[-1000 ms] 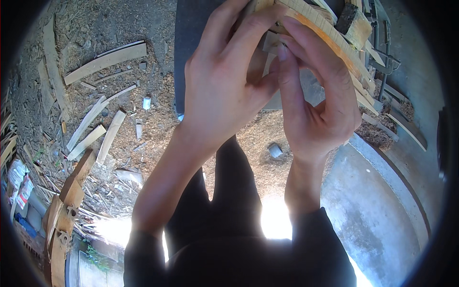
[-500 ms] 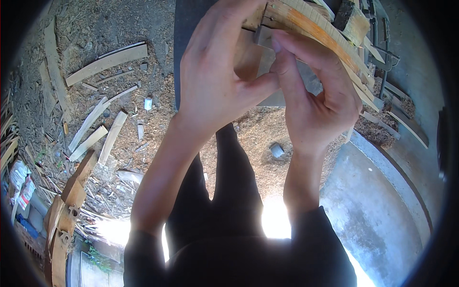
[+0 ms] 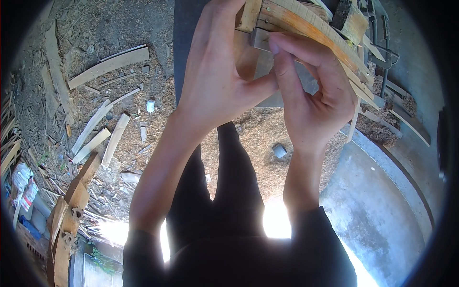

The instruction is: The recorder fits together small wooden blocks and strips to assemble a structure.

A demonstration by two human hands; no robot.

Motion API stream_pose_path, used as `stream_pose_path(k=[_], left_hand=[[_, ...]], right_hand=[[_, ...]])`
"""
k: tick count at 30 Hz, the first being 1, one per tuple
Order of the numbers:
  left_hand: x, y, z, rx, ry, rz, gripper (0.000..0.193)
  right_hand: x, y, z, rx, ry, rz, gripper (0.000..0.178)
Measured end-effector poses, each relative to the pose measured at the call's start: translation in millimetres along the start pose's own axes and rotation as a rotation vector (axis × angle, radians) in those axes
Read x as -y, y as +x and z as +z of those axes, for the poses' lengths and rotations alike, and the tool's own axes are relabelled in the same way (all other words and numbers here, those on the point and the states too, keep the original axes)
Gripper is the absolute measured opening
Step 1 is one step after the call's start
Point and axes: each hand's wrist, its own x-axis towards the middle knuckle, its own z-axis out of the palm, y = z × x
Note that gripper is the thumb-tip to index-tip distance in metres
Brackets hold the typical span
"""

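Note:
My left hand [image 3: 210,79] is raised over a metal-topped work surface [image 3: 272,100], its thumb stretched toward my right hand and apart from the fingers. Those fingers reach the upper edge of the picture beside a small wooden block [image 3: 248,16]; their tips are hidden. My right hand [image 3: 318,88] pinches thumb and index finger together at the end of a small grey metal block [image 3: 260,39]. Whatever lies between these fingertips is too small to make out. A long orange-brown wooden board [image 3: 306,28] lies just beyond my right hand.
Stacked wooden strips [image 3: 361,88] and a metal frame [image 3: 386,52] stand to the right. Sawdust covers the ground below, with a small grey cylinder [image 3: 278,150] on it. Loose wood offcuts [image 3: 114,138] lie on the left, near a notched timber [image 3: 79,196].
Both hands keep nearly the same pose. The ground and wood pieces have shifted slightly in the picture, and a little more of the small wooden block shows beside my left fingers.

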Motion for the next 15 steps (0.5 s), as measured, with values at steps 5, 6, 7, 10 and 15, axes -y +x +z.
stream_pose_path(k=[5,6,7,10,15], left_hand=[[0.4,1.3,-0.1,-0.006,0.011,0.016,0.108],[-0.2,0.5,-0.2,-0.008,0.02,-0.003,0.106],[-0.4,0.1,-0.3,-0.009,0.03,-0.022,0.105],[-0.4,1.9,2.0,-0.037,0.016,-0.008,0.102],[0.1,2.4,3.5,-0.004,-0.011,-0.046,0.098]], right_hand=[[-1.6,1.5,1.5,-0.005,0.04,-0.009,0.014],[-1.1,1.1,1.2,-0.001,0.035,0.009,0.015],[-1.0,1.0,1.2,0.003,0.029,0.027,0.015],[-3.5,0.2,0.5,0.001,0.052,0.032,0.016],[-3.9,-0.4,0.2,-0.003,0.033,0.047,0.016]])
